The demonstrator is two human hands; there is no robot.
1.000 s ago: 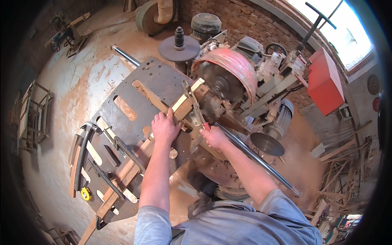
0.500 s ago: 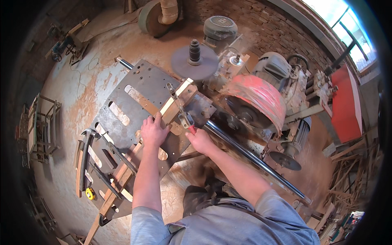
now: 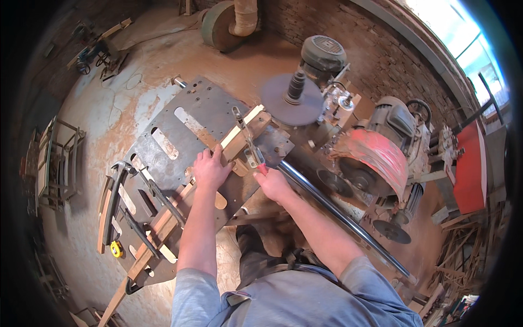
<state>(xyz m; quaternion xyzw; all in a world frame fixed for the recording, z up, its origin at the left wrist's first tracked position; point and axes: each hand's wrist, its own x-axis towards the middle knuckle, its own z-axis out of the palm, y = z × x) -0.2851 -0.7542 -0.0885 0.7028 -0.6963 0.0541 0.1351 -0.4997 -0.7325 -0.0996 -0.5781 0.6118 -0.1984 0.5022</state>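
A pale wooden strip (image 3: 242, 129) lies slanted on the slotted steel machine table (image 3: 180, 122), on top of a wooden jig block. My left hand (image 3: 210, 169) presses down on the strip's near end, fingers curled over it. Just to the right, my right hand (image 3: 273, 184) is closed around the red handle of a toggle clamp (image 3: 255, 155) that stands over the strip. The clamp's metal arm reaches up along the wood.
A long steel bar (image 3: 340, 213) runs diagonally along the table's right side. Beyond it are a red belt guard (image 3: 377, 155), a motor (image 3: 323, 53) and a grey spindle disc (image 3: 291, 101). Curved wood parts (image 3: 106, 210) and a yellow tape measure (image 3: 115, 249) lie on the table's left end.
My head has shifted, so the machine sits farther right in view. My left hand stays on the strip; my right hand has settled on the clamp handle.
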